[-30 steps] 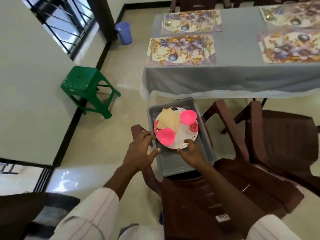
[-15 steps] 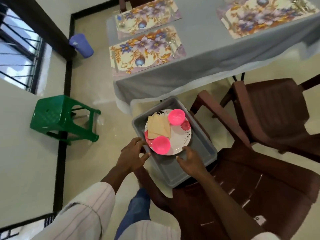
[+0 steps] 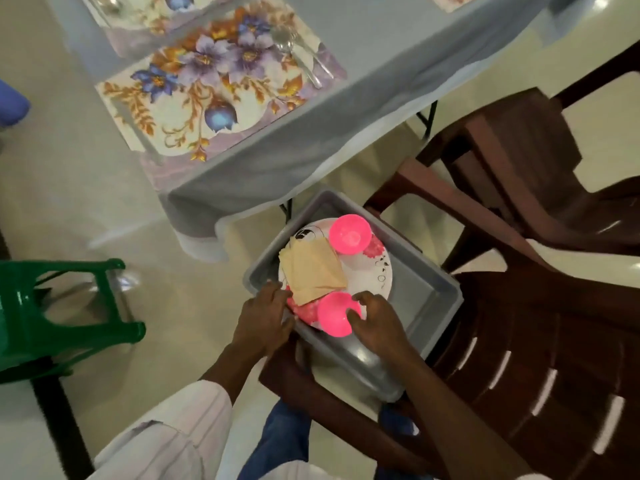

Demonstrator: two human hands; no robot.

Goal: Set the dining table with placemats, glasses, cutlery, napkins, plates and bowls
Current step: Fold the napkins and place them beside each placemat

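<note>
The left hand and right hand each gripped the near rim of the plate, which sat over the tub loaded with bowls and napkins. The placemat lay ahead and to the left, nearer the left hand.

The grey tub is smooth plastic; the pink bowls glossy plastic. The tan napkins look matt (paper or cloth, hard to tell). Matt cloth tablecloth, shiny metal cutlery.
</note>
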